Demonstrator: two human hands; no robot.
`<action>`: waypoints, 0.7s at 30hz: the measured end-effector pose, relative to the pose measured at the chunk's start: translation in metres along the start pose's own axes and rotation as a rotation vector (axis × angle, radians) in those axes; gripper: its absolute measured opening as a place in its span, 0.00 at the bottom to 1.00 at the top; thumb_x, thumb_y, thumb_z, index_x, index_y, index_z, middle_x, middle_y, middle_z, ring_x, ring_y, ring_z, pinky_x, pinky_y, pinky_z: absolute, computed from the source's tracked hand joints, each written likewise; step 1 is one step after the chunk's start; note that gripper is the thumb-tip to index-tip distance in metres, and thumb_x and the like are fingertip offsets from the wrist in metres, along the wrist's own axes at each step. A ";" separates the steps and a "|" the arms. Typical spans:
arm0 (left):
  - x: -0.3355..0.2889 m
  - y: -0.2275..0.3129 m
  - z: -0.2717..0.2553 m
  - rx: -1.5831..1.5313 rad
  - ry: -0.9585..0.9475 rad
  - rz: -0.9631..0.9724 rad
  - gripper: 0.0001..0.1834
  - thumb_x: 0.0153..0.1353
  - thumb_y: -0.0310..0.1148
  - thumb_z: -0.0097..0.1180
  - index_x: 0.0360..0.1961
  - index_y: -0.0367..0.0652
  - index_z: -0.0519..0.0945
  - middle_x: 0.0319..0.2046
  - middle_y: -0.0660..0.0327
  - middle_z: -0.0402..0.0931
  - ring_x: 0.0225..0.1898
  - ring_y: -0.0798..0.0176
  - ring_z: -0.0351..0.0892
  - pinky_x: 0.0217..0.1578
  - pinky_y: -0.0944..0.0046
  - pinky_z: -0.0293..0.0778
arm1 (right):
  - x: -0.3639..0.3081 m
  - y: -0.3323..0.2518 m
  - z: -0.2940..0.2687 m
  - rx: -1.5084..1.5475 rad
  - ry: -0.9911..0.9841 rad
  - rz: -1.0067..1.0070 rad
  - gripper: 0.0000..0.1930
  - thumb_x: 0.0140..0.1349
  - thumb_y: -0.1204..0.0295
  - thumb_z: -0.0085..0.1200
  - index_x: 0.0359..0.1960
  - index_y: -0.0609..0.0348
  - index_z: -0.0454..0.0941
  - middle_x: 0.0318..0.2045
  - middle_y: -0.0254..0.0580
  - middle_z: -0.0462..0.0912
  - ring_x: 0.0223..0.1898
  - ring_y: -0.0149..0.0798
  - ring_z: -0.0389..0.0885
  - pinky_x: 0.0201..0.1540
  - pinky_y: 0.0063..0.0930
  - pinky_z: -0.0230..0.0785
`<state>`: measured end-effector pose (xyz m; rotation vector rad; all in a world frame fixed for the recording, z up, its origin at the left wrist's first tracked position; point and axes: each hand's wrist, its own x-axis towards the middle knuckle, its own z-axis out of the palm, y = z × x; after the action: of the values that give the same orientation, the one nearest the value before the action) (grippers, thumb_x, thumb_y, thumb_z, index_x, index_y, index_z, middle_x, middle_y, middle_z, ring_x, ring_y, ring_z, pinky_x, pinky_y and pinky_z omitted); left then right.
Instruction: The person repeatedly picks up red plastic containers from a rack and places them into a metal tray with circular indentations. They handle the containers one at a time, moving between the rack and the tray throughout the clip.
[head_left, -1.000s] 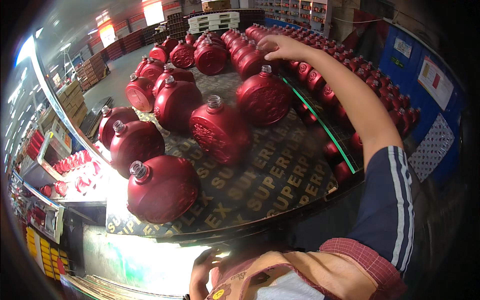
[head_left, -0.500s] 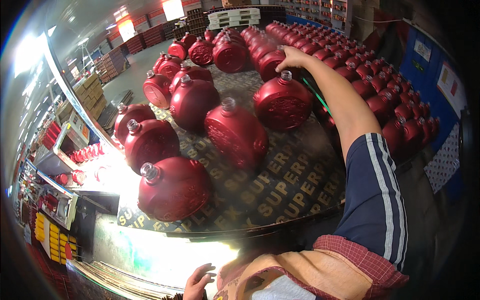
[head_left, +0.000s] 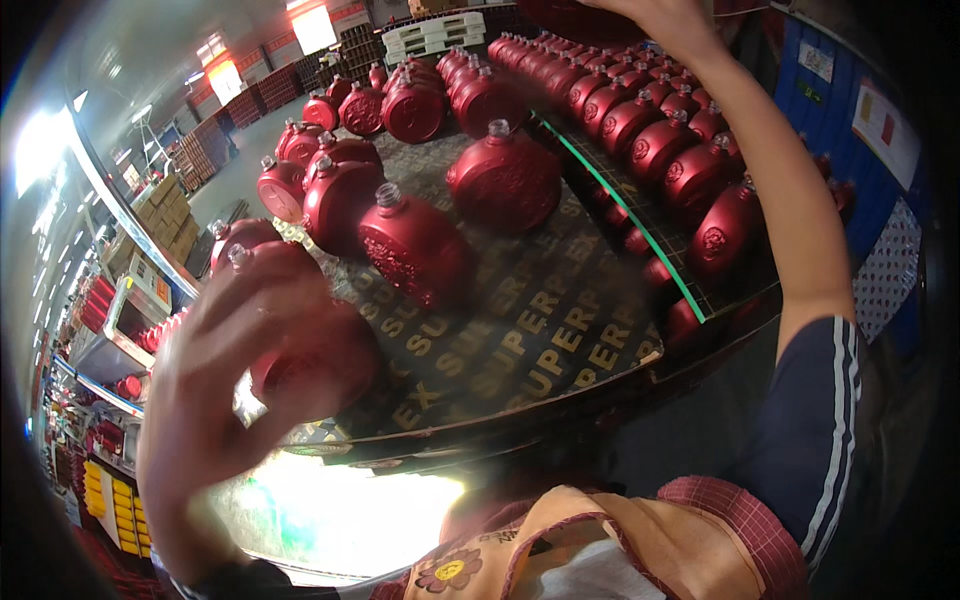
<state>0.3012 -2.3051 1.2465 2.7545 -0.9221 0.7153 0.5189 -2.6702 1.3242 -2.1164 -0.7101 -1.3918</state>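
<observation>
At the top edge, my right hand (head_left: 665, 18) is closed on a round dark red bottle (head_left: 580, 18), held above the rows. The frame cuts off part of both, so the grip at the neck is hidden. My left hand (head_left: 225, 345), smeared by motion, reaches over the nearest red bottle (head_left: 325, 365) at the left front of the board. Its thumb and fingers are spread apart in front of that bottle and hide its neck. Other red bottles with clear necks, among them a tilted one (head_left: 415, 250) and an upright one (head_left: 505, 180), stand on the dark printed board (head_left: 540, 330).
A green-edged strip (head_left: 630, 215) separates the board from dense rows of red bottles (head_left: 690, 175) at the right, with more bottles below it. White pallets (head_left: 435, 36) stand at the back. Cartons (head_left: 170, 215) are stacked at far left, and a blue wall panel (head_left: 840, 110) is at right.
My right hand has lifted a red bottle off the board and carried it up and right. My left hand has risen from the lower edge to the nearest bottle. The view has shifted slightly.
</observation>
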 end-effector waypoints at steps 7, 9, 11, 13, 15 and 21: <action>0.171 -0.024 0.069 0.032 -0.307 0.060 0.29 0.60 0.37 0.62 0.63 0.52 0.71 0.57 0.52 0.73 0.56 0.50 0.76 0.55 0.55 0.71 | -0.144 -0.014 -0.133 0.391 0.044 0.097 0.31 0.50 0.75 0.68 0.57 0.63 0.70 0.47 0.45 0.80 0.49 0.37 0.81 0.54 0.35 0.75; 0.199 -0.026 0.098 0.054 -0.416 0.069 0.33 0.60 0.39 0.63 0.66 0.55 0.68 0.58 0.51 0.71 0.56 0.49 0.75 0.55 0.55 0.71 | -0.190 -0.016 -0.163 0.332 0.049 0.148 0.38 0.48 0.72 0.70 0.62 0.64 0.64 0.54 0.48 0.74 0.53 0.41 0.77 0.57 0.38 0.73; 0.221 -0.028 0.122 0.062 -0.558 0.004 0.35 0.59 0.41 0.63 0.68 0.56 0.66 0.59 0.50 0.70 0.56 0.48 0.75 0.55 0.55 0.72 | -0.226 -0.015 -0.193 0.166 -0.032 0.100 0.44 0.45 0.67 0.73 0.63 0.67 0.61 0.57 0.49 0.69 0.58 0.44 0.72 0.59 0.38 0.69; 0.231 -0.029 0.142 -0.086 -0.506 0.067 0.37 0.58 0.40 0.63 0.68 0.53 0.65 0.56 0.49 0.75 0.52 0.49 0.79 0.53 0.54 0.73 | -0.259 -0.012 -0.213 0.172 -0.071 0.109 0.48 0.41 0.60 0.75 0.61 0.68 0.62 0.57 0.52 0.67 0.58 0.46 0.69 0.61 0.39 0.64; 0.243 -0.037 0.154 -0.109 -0.512 0.090 0.38 0.56 0.39 0.63 0.69 0.52 0.64 0.54 0.49 0.77 0.50 0.49 0.81 0.51 0.54 0.74 | -0.286 -0.004 -0.229 0.182 -0.135 0.162 0.47 0.37 0.51 0.75 0.56 0.65 0.65 0.51 0.51 0.69 0.52 0.45 0.69 0.56 0.40 0.64; 0.262 -0.059 0.200 0.079 -0.330 0.217 0.48 0.41 0.47 0.74 0.67 0.64 0.66 0.48 0.53 0.80 0.46 0.48 0.81 0.45 0.50 0.77 | -0.341 0.019 -0.249 0.069 -0.234 0.219 0.50 0.40 0.36 0.64 0.57 0.64 0.67 0.51 0.51 0.72 0.52 0.45 0.71 0.55 0.41 0.66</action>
<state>0.5977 -2.4536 1.1989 2.9266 -1.2977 0.3324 0.2502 -2.8988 1.0916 -2.2474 -0.5836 -1.0027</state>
